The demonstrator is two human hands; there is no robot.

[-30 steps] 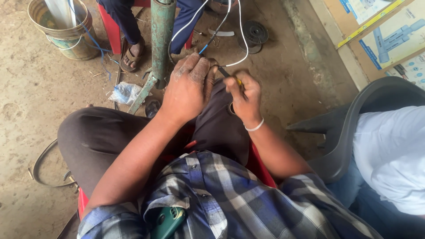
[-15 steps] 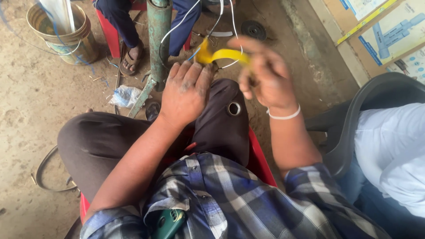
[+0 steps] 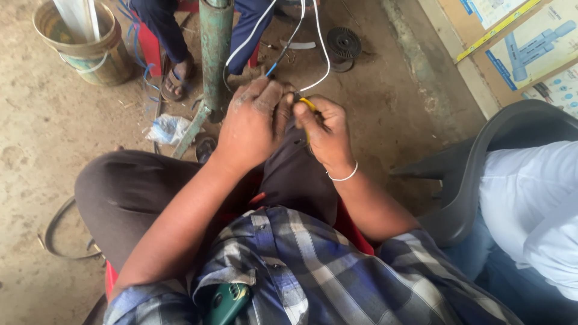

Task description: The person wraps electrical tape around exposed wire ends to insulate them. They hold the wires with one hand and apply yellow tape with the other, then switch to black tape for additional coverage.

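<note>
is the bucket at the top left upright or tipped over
Upright. The bucket stands on the dirt floor with its round rim facing up, and white strips stick up out of it.

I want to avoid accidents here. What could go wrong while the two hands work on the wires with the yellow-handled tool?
1. The left hand pinches the wires right beside the yellow-handled tool in the right hand, so a slip may nick a finger.
2. The work rests over the lap, so the tool could poke the thigh.
3. The loose wires trail across the floor near another person's sandalled foot and may snag.
</note>
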